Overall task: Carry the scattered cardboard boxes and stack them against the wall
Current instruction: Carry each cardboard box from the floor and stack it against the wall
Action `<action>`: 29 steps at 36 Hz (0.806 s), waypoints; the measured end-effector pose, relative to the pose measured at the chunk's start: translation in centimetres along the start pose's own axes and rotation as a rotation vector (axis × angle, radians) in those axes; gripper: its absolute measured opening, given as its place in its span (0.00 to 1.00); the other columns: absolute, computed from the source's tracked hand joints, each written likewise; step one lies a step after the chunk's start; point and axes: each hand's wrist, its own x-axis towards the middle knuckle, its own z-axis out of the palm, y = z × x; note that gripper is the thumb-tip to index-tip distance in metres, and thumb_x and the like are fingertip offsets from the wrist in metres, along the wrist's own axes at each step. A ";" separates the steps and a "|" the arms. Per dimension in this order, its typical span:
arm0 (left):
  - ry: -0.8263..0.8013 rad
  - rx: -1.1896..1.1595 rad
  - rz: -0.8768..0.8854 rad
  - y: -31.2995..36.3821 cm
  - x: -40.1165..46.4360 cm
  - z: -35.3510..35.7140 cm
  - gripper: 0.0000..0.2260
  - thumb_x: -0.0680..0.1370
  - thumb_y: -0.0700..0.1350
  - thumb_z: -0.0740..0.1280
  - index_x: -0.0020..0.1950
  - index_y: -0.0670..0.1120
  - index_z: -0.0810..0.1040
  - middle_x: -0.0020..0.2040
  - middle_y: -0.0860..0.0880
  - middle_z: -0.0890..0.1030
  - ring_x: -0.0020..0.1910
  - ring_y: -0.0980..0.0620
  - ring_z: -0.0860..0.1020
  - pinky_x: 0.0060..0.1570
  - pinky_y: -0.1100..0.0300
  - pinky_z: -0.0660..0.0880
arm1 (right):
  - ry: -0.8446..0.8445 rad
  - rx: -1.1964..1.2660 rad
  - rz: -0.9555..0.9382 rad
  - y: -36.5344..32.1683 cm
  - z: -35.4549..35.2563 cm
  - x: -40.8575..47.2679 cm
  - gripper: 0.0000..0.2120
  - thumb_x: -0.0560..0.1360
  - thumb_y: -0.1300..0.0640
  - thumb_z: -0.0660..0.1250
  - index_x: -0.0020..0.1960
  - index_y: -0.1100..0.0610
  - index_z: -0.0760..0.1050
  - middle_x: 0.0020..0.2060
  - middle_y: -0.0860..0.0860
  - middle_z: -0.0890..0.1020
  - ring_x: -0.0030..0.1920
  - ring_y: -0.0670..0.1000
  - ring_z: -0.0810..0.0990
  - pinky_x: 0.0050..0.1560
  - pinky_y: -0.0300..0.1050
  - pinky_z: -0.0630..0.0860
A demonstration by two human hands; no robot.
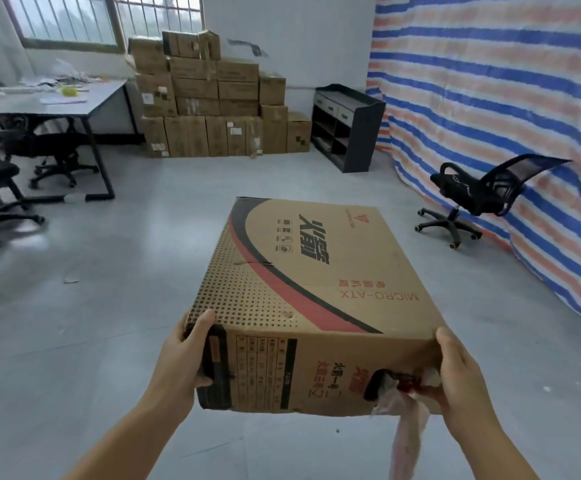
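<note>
Gripping the box [313, 299] at its near corners: left hand [181, 355] and right hand [459, 379], fingers curled round the edges. Stack [213, 109] against far wall.

box [303, 299]: matt printed cardboard, I see a torn hole
wrap [408, 434]: thin plastic film
floor [116, 271]: smooth grey, slight sheen
tarp [497, 98]: woven striped plastic
chair [483, 195]: black mesh

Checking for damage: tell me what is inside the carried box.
Thin plastic wrap hangs out of a torn hole in the cardboard box, gripped by the left hand and right hand. The contents are hidden.
</note>
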 end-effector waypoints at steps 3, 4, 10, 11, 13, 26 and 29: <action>0.038 -0.004 -0.022 0.4 3.6 1.9 0.05 0.80 0.52 0.62 0.52 0.56 0.76 0.37 0.59 0.83 0.42 0.58 0.80 0.33 0.51 0.78 | -0.021 0.006 -0.002 -1.4 2.0 4.5 0.10 0.79 0.44 0.58 0.49 0.47 0.75 0.48 0.48 0.80 0.47 0.50 0.79 0.34 0.44 0.76; 0.042 0.001 -0.029 0.7 5.0 2.4 0.05 0.80 0.52 0.62 0.52 0.56 0.76 0.37 0.58 0.84 0.42 0.58 0.80 0.34 0.50 0.79 | -0.023 -0.004 -0.003 -1.8 2.9 5.9 0.10 0.79 0.44 0.58 0.51 0.47 0.75 0.48 0.47 0.80 0.46 0.49 0.79 0.32 0.43 0.76; 0.067 -0.004 -0.035 1.6 15.1 4.4 0.06 0.80 0.52 0.62 0.54 0.56 0.76 0.38 0.57 0.84 0.46 0.54 0.79 0.42 0.42 0.79 | -0.044 0.038 0.025 -3.0 9.7 14.8 0.09 0.80 0.45 0.59 0.55 0.48 0.73 0.48 0.45 0.79 0.47 0.49 0.78 0.36 0.45 0.77; 0.074 -0.004 -0.039 2.0 17.1 4.7 0.06 0.80 0.52 0.62 0.54 0.56 0.76 0.38 0.57 0.84 0.46 0.54 0.79 0.41 0.44 0.79 | -0.047 0.033 0.030 -3.2 11.2 16.4 0.09 0.80 0.45 0.59 0.55 0.48 0.73 0.48 0.45 0.79 0.48 0.49 0.78 0.37 0.46 0.77; 0.081 0.000 -0.037 2.7 20.5 5.2 0.06 0.80 0.52 0.62 0.54 0.55 0.77 0.41 0.54 0.84 0.46 0.54 0.79 0.38 0.46 0.79 | -0.043 0.021 0.026 -3.8 13.7 18.8 0.10 0.80 0.45 0.59 0.56 0.48 0.73 0.48 0.46 0.78 0.48 0.50 0.78 0.38 0.47 0.77; 0.090 0.001 -0.029 12.0 47.4 8.0 0.07 0.80 0.53 0.62 0.55 0.54 0.75 0.46 0.51 0.82 0.45 0.52 0.79 0.37 0.49 0.77 | -0.004 -0.001 0.012 -9.9 33.3 38.1 0.11 0.79 0.44 0.58 0.54 0.48 0.74 0.46 0.44 0.78 0.46 0.46 0.77 0.37 0.43 0.73; 0.077 0.002 -0.022 13.5 52.5 9.3 0.07 0.80 0.52 0.62 0.55 0.54 0.76 0.45 0.52 0.83 0.44 0.54 0.79 0.35 0.51 0.77 | 0.013 -0.026 -0.001 -11.5 36.4 42.2 0.12 0.79 0.44 0.58 0.56 0.49 0.73 0.47 0.45 0.78 0.46 0.46 0.76 0.39 0.43 0.74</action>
